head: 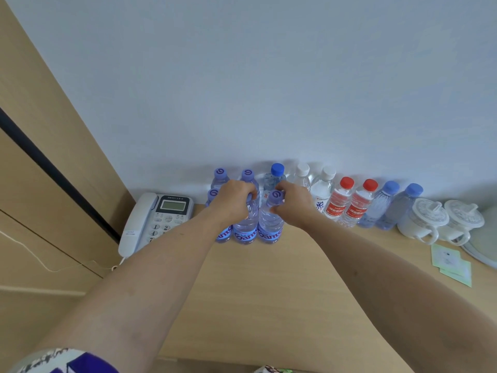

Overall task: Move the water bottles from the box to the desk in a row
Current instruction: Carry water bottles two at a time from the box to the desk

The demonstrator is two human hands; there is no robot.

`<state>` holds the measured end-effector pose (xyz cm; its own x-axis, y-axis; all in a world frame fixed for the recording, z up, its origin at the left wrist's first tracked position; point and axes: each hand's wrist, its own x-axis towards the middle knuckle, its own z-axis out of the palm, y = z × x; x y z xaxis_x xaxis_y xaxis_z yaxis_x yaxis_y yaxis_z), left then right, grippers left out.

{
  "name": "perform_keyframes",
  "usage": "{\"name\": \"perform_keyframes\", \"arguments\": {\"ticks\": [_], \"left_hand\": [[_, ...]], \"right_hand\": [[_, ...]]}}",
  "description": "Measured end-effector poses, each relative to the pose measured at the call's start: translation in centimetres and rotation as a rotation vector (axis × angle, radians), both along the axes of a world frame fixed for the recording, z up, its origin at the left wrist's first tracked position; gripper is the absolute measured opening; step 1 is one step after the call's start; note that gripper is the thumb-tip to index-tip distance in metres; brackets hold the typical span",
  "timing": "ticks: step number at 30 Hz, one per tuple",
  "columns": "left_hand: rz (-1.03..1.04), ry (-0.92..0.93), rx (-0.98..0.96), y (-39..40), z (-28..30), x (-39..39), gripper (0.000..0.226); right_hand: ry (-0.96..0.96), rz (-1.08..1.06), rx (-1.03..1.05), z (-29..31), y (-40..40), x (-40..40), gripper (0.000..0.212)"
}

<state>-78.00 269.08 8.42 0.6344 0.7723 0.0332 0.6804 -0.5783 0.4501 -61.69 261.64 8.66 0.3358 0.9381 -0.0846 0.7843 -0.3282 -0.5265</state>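
Note:
Two clear water bottles with purple caps and blue labels stand side by side on the wooden desk (269,292). My left hand (233,196) grips the neck of the left bottle (245,227). The right bottle (270,224) has my right hand (291,201) closed around its cap and neck. Behind them, along the wall, stands a row of bottles: purple-capped ones (221,176), a blue-capped one (277,173), two white-capped (324,184), two red-capped (341,200) and two pale blue ones (384,203). No box is in view.
A white desk telephone (158,216) sits left of the bottles, its cord trailing off the desk. Two white lidded cups (441,219) stand at the right end of the row, with green paper sachets (451,265) and a plate rim beside them. A wooden cabinet rises on the left.

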Motion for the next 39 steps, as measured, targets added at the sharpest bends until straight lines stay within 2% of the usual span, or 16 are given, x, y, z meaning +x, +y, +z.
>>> {"name": "perform_keyframes", "arguments": {"ticks": [7,19,26,30,34,39], "left_hand": [[-0.016,-0.012,0.021,0.1,-0.3,0.0,0.028],[-0.022,-0.005,0.067,0.2,-0.4,0.2,0.027],[-0.093,0.110,0.047,0.0,0.4,-0.3,0.034],[-0.097,0.130,0.025,-1.0,0.5,-0.4,0.042],[-0.075,0.090,0.055,-1.4,1.7,-0.2,0.039],[-0.065,0.008,0.078,-2.0,2.8,0.1,0.051]], "right_hand": [[0.046,0.016,0.016,-0.2,-0.3,-0.2,0.029],[0.035,0.021,0.014,-0.1,-0.6,-0.7,0.034],[0.036,0.009,-0.025,0.4,-0.7,-0.9,0.035],[0.032,0.012,-0.077,0.6,-1.1,-1.2,0.049],[0.066,-0.018,-0.056,1.3,-2.4,-1.0,0.070],[0.007,-0.058,-0.024,2.5,-4.6,-0.6,0.068]]}}
